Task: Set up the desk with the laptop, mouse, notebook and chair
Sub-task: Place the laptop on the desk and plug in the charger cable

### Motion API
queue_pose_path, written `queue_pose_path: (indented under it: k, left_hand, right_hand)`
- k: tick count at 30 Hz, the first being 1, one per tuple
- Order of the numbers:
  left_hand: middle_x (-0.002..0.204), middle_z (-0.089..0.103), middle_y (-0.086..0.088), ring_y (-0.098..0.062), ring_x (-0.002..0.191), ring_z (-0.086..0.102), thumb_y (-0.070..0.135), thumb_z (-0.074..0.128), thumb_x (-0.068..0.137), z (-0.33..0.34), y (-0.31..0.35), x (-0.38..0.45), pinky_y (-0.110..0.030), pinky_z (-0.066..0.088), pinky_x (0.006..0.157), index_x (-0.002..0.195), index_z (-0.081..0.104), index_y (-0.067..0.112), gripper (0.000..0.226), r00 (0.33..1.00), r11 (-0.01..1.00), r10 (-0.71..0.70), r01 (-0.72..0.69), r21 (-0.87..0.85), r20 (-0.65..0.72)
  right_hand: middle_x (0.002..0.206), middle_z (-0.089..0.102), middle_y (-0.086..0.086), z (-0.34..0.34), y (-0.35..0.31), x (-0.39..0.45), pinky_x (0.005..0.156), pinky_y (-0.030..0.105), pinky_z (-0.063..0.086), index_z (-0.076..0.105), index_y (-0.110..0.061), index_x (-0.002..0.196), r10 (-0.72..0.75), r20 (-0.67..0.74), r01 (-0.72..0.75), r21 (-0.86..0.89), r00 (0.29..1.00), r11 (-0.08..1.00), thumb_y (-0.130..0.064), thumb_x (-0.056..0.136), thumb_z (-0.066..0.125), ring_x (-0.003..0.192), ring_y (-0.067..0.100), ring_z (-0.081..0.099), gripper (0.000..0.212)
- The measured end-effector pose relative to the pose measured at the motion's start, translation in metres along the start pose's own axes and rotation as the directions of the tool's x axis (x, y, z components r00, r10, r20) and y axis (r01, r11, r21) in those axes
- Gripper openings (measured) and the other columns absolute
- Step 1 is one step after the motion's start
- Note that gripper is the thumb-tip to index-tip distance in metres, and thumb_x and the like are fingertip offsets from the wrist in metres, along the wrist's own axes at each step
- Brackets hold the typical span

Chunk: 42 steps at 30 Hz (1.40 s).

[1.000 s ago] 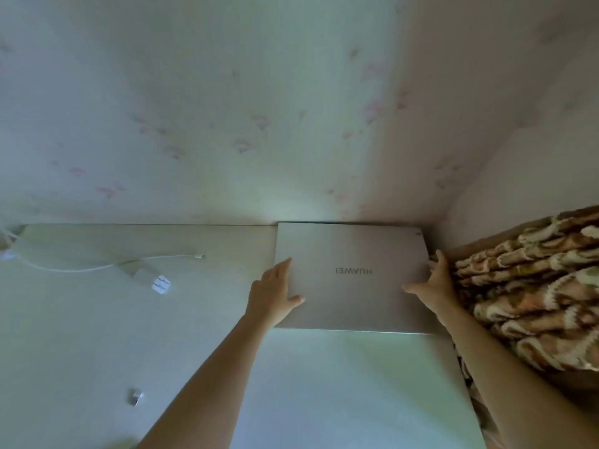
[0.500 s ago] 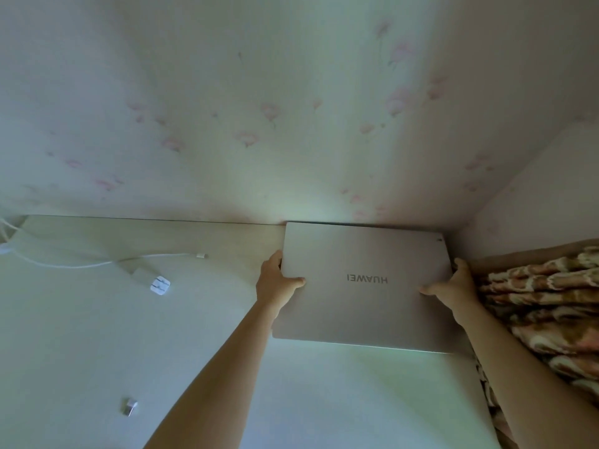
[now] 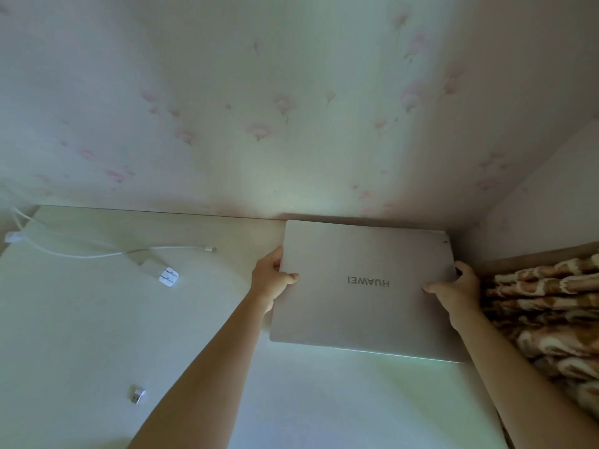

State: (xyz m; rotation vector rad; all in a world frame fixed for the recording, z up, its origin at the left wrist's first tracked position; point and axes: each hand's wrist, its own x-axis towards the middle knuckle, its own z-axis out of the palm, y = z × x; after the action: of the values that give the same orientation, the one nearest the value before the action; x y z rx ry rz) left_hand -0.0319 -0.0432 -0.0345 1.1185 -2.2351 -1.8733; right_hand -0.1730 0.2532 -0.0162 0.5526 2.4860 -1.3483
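Observation:
A closed silver laptop with an upside-down HUAWEI logo sits at the far right of the white desk, its back edge by the wall. My left hand grips its left edge, thumb on the lid. My right hand grips its right edge the same way. The near edge of the laptop looks slightly raised off the desk. No mouse, notebook or chair is in view.
A white charger plug with its cable lies at the far left of the desk. A small USB dongle lies near the front left. A brown patterned blanket is bunched beyond the desk's right edge. Flowered wallpaper stands behind.
Both hands closed around the laptop's side edges, thumbs now on the lid. The laptop has shifted a little nearer and appears lifted at its near edge.

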Motion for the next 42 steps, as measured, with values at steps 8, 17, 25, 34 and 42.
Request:
queue_pose_path:
  k: [8, 17, 25, 34, 42]
  left_hand:
    - [0.093, 0.074, 0.002, -0.016, 0.085, 0.066, -0.007, 0.067, 0.065, -0.044, -0.01, -0.023, -0.026, 0.051, 0.075, 0.101, 0.07, 0.03, 0.051, 0.999, 1.0, 0.024, -0.024, 0.002, -0.044]
    - [0.095, 0.073, 0.001, -0.013, 0.083, 0.064, -0.011, 0.069, 0.065, -0.141, -0.013, -0.062, -0.024, 0.047, 0.076, 0.102, 0.07, 0.028, 0.054, 0.992, 0.997, 0.074, -0.074, 0.006, -0.102]
    - [0.091, 0.073, -0.001, -0.014, 0.082, 0.063, -0.015, 0.071, 0.064, -0.275, -0.04, -0.098, -0.025, 0.047, 0.078, 0.099, 0.07, 0.03, 0.058, 0.982, 0.997, 0.08, -0.082, -0.008, -0.17]
    - [0.1, 0.069, 0.006, -0.02, 0.1, 0.064, -0.017, 0.072, 0.067, -0.43, -0.105, -0.137, -0.025, 0.048, 0.082, 0.126, 0.061, 0.018, 0.07, 0.979, 0.997, 0.006, -0.022, -0.073, -0.204]
    - [0.122, 0.063, -0.004, -0.02, 0.104, 0.058, -0.016, 0.068, 0.076, -0.52, -0.169, -0.17, -0.033, 0.049, 0.088, 0.134, 0.054, 0.016, 0.068, 0.97, 0.989, -0.122, 0.101, -0.106, -0.21]
  right_hand:
    - [0.135, 0.052, 0.015, 0.02, -0.006, -0.036, 0.096, 0.046, 0.046, 0.046, -0.01, 0.137, -0.019, 0.037, 0.024, -0.124, 0.999, 0.992, -0.004, 0.062, 0.08, 0.119, 0.038, 0.05, 0.082]
    - [0.116, 0.066, 0.009, 0.064, -0.02, -0.076, 0.087, 0.049, 0.053, 0.058, -0.017, 0.123, -0.091, 0.106, 0.106, -0.15, 0.99, 0.983, -0.023, 0.035, 0.083, 0.102, 0.032, 0.062, 0.092]
    - [0.116, 0.065, 0.014, 0.14, -0.049, -0.203, 0.093, 0.047, 0.049, 0.054, -0.016, 0.128, -0.127, 0.131, 0.139, -0.082, 0.983, 0.987, -0.011, 0.04, 0.085, 0.108, 0.034, 0.058, 0.094]
    - [0.117, 0.059, 0.019, 0.254, -0.037, -0.318, 0.087, 0.051, 0.051, 0.05, -0.028, 0.129, -0.066, 0.169, 0.076, -0.057, 0.983, 0.995, -0.014, 0.029, 0.079, 0.102, 0.039, 0.056, 0.105]
    - [0.106, 0.065, 0.019, 0.319, -0.013, -0.414, 0.076, 0.049, 0.056, 0.052, -0.026, 0.125, -0.027, 0.274, 0.012, 0.055, 0.961, 0.998, -0.01, 0.031, 0.082, 0.088, 0.037, 0.064, 0.1]
